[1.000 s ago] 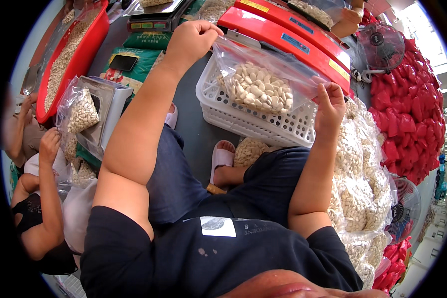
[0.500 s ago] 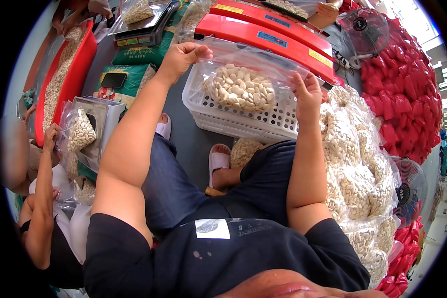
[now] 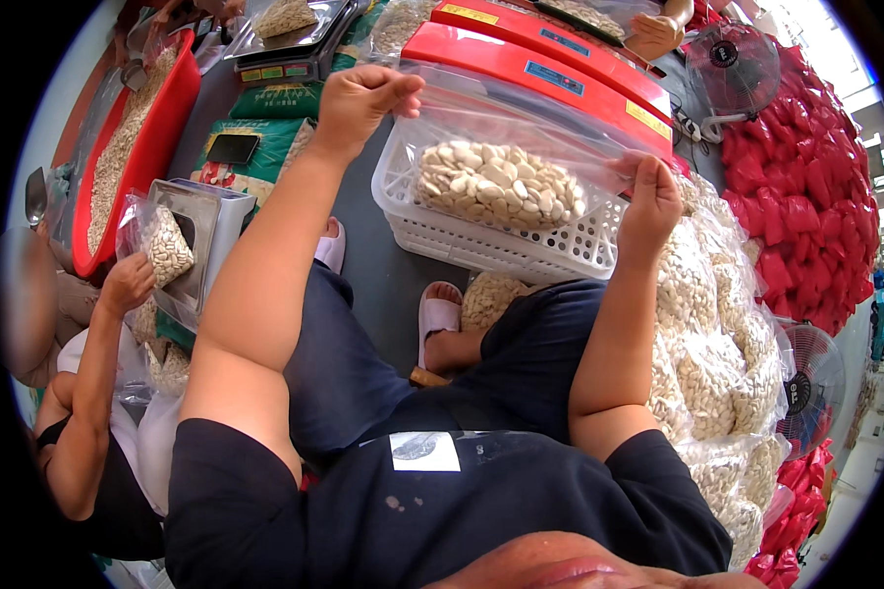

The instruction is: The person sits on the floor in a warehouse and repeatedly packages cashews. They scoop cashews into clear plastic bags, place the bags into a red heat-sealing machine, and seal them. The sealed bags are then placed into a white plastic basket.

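Observation:
A clear plastic bag of large white beans (image 3: 501, 187) hangs stretched between my hands. My left hand (image 3: 365, 106) pinches the bag's upper left corner. Its upper right corner is closed in the fingers of my right hand (image 3: 650, 204). The beans lie heaped along the bottom of the bag, over a white perforated basket (image 3: 481, 253). Just beyond the bag's top edge stands a red bar-shaped sealing machine (image 3: 550, 80), with a second red one (image 3: 570, 44) behind it.
Filled bean bags (image 3: 702, 324) are piled at my right, before a heap of red packets (image 3: 796, 187) and two fans (image 3: 732, 64). On the left, a co-worker's hand (image 3: 128, 283) holds a bean bag near a scale (image 3: 194, 221). A red tub (image 3: 157, 128) stands beyond.
My hands have moved apart, the right one outward and down, pulling the bag's top edge taut. The bag has shifted right. The co-worker's hand at left has moved to the right.

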`<state>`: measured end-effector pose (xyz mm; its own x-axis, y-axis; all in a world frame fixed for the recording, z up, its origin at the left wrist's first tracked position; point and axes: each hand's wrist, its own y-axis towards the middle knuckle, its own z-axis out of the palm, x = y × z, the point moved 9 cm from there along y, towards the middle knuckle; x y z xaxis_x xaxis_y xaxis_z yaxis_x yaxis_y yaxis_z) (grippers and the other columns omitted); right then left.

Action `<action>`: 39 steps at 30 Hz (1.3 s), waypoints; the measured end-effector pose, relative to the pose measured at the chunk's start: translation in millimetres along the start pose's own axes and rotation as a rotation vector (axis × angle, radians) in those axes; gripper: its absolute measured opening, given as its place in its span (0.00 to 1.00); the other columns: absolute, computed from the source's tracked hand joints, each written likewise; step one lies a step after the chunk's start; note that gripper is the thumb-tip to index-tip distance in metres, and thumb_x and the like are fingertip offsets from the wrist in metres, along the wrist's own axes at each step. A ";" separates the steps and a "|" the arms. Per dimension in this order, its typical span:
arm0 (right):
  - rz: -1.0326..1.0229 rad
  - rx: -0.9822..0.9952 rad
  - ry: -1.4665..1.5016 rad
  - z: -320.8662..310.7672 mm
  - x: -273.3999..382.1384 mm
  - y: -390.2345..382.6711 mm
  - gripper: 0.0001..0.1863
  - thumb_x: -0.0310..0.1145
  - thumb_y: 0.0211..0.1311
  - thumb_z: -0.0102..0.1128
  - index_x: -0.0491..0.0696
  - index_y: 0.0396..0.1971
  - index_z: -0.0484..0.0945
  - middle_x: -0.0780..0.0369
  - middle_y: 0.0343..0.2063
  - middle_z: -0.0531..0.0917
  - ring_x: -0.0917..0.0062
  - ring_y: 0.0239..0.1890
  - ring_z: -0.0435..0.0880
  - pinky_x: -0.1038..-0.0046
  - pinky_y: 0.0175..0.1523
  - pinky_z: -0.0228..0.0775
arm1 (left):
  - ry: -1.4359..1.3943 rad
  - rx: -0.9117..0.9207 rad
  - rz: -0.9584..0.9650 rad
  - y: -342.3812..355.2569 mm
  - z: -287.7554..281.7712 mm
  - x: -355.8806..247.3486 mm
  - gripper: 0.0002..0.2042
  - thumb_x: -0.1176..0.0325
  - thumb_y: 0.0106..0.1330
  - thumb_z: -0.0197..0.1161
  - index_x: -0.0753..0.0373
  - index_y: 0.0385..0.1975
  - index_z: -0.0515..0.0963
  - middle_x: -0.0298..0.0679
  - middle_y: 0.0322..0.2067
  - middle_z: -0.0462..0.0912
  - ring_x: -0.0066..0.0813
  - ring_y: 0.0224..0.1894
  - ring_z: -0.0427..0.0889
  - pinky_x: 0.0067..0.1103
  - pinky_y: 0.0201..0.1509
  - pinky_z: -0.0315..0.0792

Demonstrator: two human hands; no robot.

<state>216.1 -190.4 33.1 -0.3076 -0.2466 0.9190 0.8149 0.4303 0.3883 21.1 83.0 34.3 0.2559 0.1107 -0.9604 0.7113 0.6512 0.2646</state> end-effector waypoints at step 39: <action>0.600 -0.187 -0.185 -39.5 -115.8 -1.8 0.12 0.34 0.52 0.58 0.43 0.16 0.76 0.67 0.09 0.72 0.86 0.08 0.64 0.84 0.13 0.51 | 0.365 -0.107 -0.478 13.0 20.8 144.2 0.15 0.59 0.60 0.52 0.65 0.24 0.77 0.36 0.19 0.78 0.22 0.19 0.75 0.20 0.19 0.69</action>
<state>269.6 -197.0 -76.7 0.1616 0.1503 0.9753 0.9379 0.2840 -0.1992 80.9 91.8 -98.9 -0.3297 0.0254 -0.9437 0.6175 0.7620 -0.1952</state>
